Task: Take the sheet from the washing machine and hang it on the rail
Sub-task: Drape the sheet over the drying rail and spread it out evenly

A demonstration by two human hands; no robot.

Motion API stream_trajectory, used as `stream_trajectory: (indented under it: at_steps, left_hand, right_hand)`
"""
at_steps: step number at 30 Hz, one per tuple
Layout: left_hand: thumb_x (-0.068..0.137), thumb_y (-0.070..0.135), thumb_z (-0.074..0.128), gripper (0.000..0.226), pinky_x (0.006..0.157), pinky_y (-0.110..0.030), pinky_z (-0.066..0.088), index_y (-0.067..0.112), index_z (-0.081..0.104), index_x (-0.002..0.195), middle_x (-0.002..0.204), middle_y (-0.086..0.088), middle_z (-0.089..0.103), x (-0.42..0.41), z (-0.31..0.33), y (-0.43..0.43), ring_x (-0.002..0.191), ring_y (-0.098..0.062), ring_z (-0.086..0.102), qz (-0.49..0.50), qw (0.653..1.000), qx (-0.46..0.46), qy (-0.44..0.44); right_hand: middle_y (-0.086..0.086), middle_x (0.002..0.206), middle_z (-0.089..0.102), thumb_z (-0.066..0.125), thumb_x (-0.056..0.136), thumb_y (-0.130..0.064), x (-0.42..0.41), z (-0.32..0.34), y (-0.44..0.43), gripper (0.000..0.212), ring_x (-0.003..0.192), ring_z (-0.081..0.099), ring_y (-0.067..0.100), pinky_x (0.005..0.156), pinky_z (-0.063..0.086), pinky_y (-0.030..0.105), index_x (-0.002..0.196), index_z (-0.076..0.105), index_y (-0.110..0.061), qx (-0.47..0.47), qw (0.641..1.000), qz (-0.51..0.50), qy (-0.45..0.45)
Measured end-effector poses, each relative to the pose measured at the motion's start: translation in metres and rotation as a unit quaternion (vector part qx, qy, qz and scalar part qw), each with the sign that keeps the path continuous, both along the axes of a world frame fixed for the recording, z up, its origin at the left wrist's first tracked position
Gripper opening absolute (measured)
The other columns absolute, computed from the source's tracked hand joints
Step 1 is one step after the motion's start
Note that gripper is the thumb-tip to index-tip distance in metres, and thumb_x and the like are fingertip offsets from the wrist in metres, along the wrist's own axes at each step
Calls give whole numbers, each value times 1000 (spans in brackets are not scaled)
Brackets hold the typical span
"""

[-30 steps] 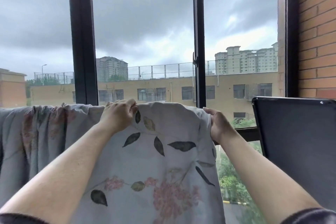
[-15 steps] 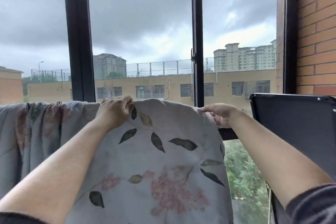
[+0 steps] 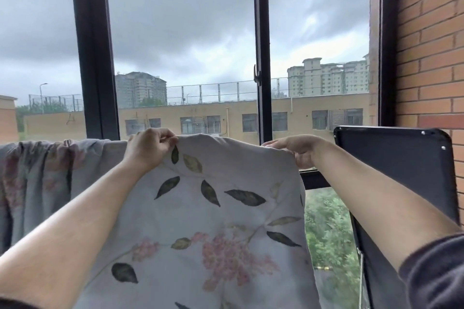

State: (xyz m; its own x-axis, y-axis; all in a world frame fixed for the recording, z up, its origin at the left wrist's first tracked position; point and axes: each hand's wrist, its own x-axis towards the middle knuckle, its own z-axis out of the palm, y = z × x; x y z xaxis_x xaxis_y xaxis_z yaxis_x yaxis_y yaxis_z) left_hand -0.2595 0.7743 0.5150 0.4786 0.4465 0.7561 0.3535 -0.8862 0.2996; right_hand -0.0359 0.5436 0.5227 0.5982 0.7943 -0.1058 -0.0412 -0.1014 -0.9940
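Head view, looking forward and slightly down over two bare forearms. A pale grey cotton sheet printed with dark green leaves and pink blossoms [image 3: 213, 221] hangs in front of the person, draped over a support at about the height of the hands. The rail itself is hidden under the cloth, so its exact line cannot be seen. The sheet's top fold runs left to right across the picture. To the left the cloth is bunched in gathered folds; in the middle it lies smoother.

The left hand [image 3: 148, 149] is closed on the top fold, thumb and forefinger pressed together and pinching the cloth just at its crest. The right hand [image 3: 298, 150] sits at the sheet's right-hand corner, palm down, fingers fairly flat and curled over the edge; whether they grip the cloth or only rest on it cannot be told. The hands are well apart, with a smooth span of fold between them.

Judging from this, the sheet is already over the rail and the step in hand is spreading it. The bunched part lies left of the left hand, so that hand is nearer to it.

Behind are dark window frames [image 3: 95, 57], cloudy sky, buildings. At right, a black flat panel with rounded corners [image 3: 391, 170] beside a red brick wall [image 3: 429, 40].
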Motion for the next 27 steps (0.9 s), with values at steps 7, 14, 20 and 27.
stream_trajectory:
  at_steps: [7,14,20,27]
  left_hand:
    - [90,19,58,15,78,-40,53,19,73,88,90,-7,72,33,12,-21,87,-29,64,-12,1000,-9,-26]
    - [92,19,54,18,77,-37,51,19,72,86,85,-4,71,94,6,-68,78,-25,63,-68,996,44,39]
    - [90,16,51,22,92,-32,32,22,65,74,79,-1,70,128,-22,-88,76,-22,61,-55,966,206,146]
    - [93,35,50,22,102,-37,33,19,65,97,98,0,70,122,-15,-83,87,-18,62,-94,955,233,156]
  right_hand:
    - [4,82,65,63,86,-8,25,4,-10,13,79,57,18,74,47,29,78,69,-15,70,969,-211,-108]
    - [4,74,63,65,84,-4,73,-15,-58,7,67,56,17,62,45,29,87,70,-8,50,936,-324,-126]
    - [11,79,65,61,85,2,97,-48,-92,12,65,58,21,57,47,26,81,69,-6,-77,932,-312,-170]
    - [8,77,55,52,88,0,83,-58,-87,24,68,51,23,55,43,24,104,68,-8,-377,849,-190,-319]
